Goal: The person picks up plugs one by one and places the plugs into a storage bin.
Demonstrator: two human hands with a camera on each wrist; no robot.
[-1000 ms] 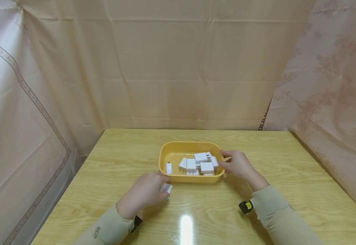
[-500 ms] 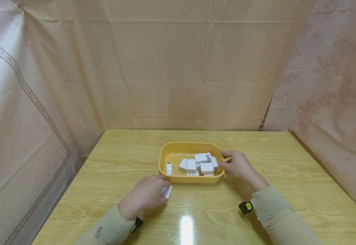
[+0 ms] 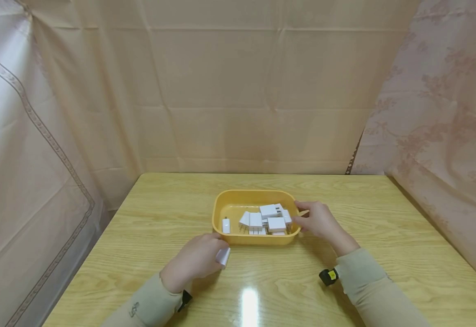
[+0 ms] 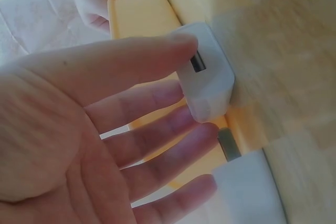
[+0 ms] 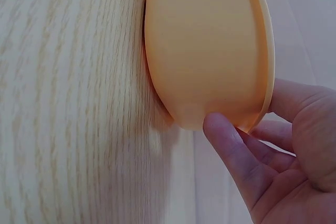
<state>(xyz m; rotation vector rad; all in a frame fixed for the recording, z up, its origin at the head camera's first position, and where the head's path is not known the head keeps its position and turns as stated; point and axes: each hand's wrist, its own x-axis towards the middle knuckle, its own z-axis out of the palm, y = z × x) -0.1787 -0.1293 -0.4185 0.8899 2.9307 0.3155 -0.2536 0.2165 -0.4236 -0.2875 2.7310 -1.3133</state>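
Between thumb and fingers, my left hand (image 3: 197, 259) pinches a white USB charger (image 4: 210, 77) just in front of the yellow basket (image 3: 258, 239). The charger's USB port faces the left wrist camera. A second white charger (image 4: 244, 190), with a metal prong showing, lies below the fingertips in that view; the left hand hides it in the head view. My right hand (image 3: 317, 221) holds the basket's right end, thumb against the outer wall (image 5: 205, 51) and fingers at the rim. Inside the basket are several white chargers (image 3: 276, 223), mostly heaped to the right.
The basket stands on a wooden table (image 3: 385, 227). One charger (image 3: 226, 225) lies apart at the basket's left end. A beige cloth (image 3: 238, 91) hangs behind the table, with patterned cloths at both sides.
The left hand has shifted slightly and the charger in it has turned a little. The right hand and the basket stay in place.
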